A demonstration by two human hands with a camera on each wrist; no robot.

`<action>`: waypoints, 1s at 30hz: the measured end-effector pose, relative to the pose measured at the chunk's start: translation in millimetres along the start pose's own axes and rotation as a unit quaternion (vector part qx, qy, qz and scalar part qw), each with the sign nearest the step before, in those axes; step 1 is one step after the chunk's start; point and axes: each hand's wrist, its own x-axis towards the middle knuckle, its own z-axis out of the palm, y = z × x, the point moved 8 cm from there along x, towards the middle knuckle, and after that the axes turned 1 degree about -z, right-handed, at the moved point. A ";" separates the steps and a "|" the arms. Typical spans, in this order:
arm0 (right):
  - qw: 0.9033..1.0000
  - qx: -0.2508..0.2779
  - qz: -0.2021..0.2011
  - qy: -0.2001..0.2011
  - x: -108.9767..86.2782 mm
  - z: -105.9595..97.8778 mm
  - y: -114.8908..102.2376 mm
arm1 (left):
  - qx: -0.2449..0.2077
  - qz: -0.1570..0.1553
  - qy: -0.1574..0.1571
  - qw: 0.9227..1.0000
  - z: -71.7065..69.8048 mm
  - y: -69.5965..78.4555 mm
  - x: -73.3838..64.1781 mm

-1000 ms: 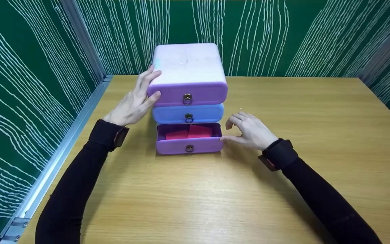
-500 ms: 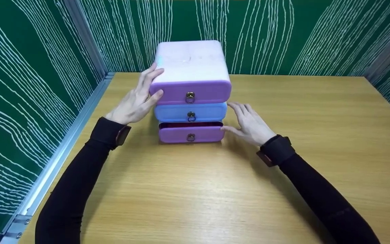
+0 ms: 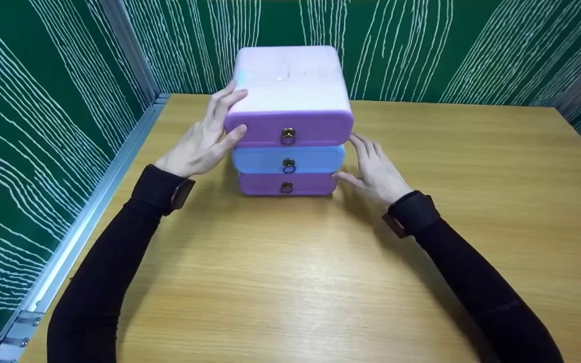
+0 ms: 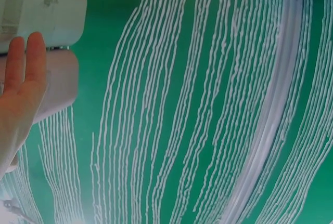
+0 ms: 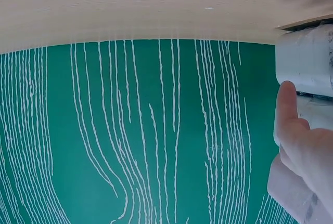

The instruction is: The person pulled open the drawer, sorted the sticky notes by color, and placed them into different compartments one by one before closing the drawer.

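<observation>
A three-tier drawer box (image 3: 290,83) stands on the table, with a white top and ring pulls. Its top drawer (image 3: 260,128) is purple, the middle drawer (image 3: 260,160) blue and the bottom drawer (image 3: 260,185) purple; all sit flush. My left hand (image 3: 202,138) rests on the box's upper left side, fingers along the side and top edge, thumb on the purple front. At the lower right, my right hand (image 3: 379,174) has its thumb at the bottom drawer's front corner and its fingers extended along the side. In the right wrist view that hand (image 5: 307,141) overlaps the box's side.
The wooden table (image 3: 290,282) stretches around the box. Green panels (image 3: 396,50) with white wavy lines stand behind it and at the sides. A metal rail (image 3: 94,201) runs along the left table edge.
The bottom drawer, which stood out with red pieces inside, has slid back into the box and is closed. My right hand has moved away from me with it; the left stays on the box.
</observation>
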 end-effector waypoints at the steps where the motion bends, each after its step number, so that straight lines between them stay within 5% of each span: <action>1: 1.000 -0.001 0.003 0.000 -1.6 -0.9 0.2 | 0.001 0.002 0.000 1.000 0.1 1.4 0.1; 9: 1.000 -0.019 -0.011 0.011 -25.5 -9.5 0.1 | 0.007 -0.001 -0.012 1.000 4.2 7.1 -1.2; 15: 1.000 -0.022 0.018 0.000 -52.6 -21.0 15.9 | 0.014 -0.031 -0.014 0.999 0.3 0.4 -4.9; 30: 0.997 -0.041 0.060 -0.003 -121.8 -56.1 45.1 | 0.029 -0.063 -0.021 0.997 -4.6 9.8 -7.9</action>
